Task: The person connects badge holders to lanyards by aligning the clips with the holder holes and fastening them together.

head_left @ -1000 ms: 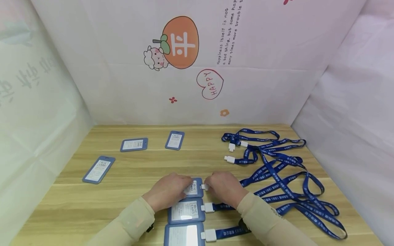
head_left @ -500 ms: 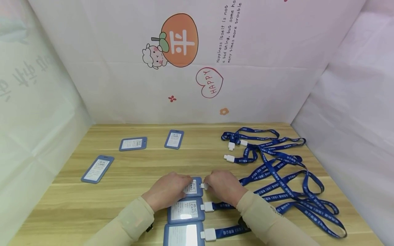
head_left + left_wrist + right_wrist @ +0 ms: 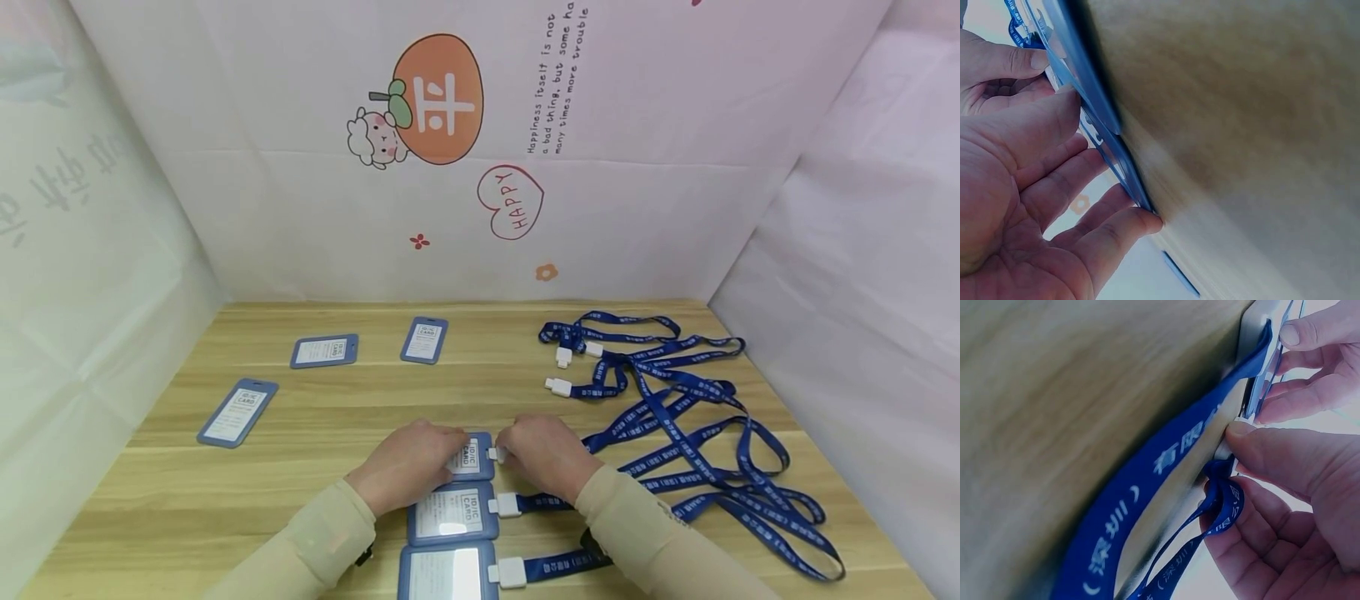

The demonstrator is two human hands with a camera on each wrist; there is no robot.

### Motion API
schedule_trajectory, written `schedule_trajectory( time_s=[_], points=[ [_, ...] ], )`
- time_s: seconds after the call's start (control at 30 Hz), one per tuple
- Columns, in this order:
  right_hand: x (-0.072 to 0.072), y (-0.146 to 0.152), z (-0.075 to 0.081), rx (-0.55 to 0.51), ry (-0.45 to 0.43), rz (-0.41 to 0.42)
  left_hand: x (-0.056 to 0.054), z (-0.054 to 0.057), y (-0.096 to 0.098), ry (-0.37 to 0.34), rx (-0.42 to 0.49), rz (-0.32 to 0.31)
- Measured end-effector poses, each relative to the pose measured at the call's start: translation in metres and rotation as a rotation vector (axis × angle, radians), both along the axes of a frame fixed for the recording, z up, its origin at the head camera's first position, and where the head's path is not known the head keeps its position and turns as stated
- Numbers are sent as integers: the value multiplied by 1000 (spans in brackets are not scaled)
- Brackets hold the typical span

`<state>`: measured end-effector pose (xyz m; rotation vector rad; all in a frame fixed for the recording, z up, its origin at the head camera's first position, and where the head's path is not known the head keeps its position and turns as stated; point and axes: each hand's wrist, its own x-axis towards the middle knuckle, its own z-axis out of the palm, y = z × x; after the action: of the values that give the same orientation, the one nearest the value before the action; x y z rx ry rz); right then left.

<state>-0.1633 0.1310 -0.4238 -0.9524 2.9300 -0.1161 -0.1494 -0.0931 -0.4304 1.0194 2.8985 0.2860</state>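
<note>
White backdrop (image 3: 300, 225) behind wood-grain table (image 3: 330, 433). Printed, left to right: faint characters (image 3: 67, 179) on the side sheet; orange fruit (image 3: 467, 77) with a white character; heart (image 3: 511, 202), reading "HAPPY"; sideways lines, "Happiness itself is not a bad thing, but some ha…", cut off.

On table: far left, slanted card holder (image 3: 237, 413); then sideways card holder (image 3: 324, 351); then rear card holder (image 3: 425, 340). All labelled "ID/IC CARD".

Nearer, left hand (image 3: 411, 467), thumb and fingers gripping top card holder (image 3: 472, 458) in a column of three; same label there and on middle card holder (image 3: 450, 513). Glare on bottom card holder (image 3: 450, 575).

Right hand (image 3: 551, 457) pinching white clip (image 3: 493, 454) at top holder's right end. Far right: tangled blue straps (image 3: 667, 421); "深圳" and "有限" legible from right wrist.
</note>
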Motion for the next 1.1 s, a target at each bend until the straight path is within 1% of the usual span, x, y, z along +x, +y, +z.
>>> schedule_trajectory(
  time_s=[0.33,0.53,0.6,0.87,1.0,1.1],
  points=[
    [1,-3,1,-12,6,18,0,0,0,20,-1,-10],
    [0,-7,2,12,21,14,0,-1,-1,20,7,-7],
    [0,-7,1,8,15,10,0,-1,-1,11,6,-3],
    [3,6,-2,-23,5,-21,-2,1,9,-27,20,-10],
    [5,5,-2,-21,16,-8,1,-2,5,-64,46,3],
    [5,1,-2,-16,25,4,4,-4,-1,-55,61,9]
  ],
)
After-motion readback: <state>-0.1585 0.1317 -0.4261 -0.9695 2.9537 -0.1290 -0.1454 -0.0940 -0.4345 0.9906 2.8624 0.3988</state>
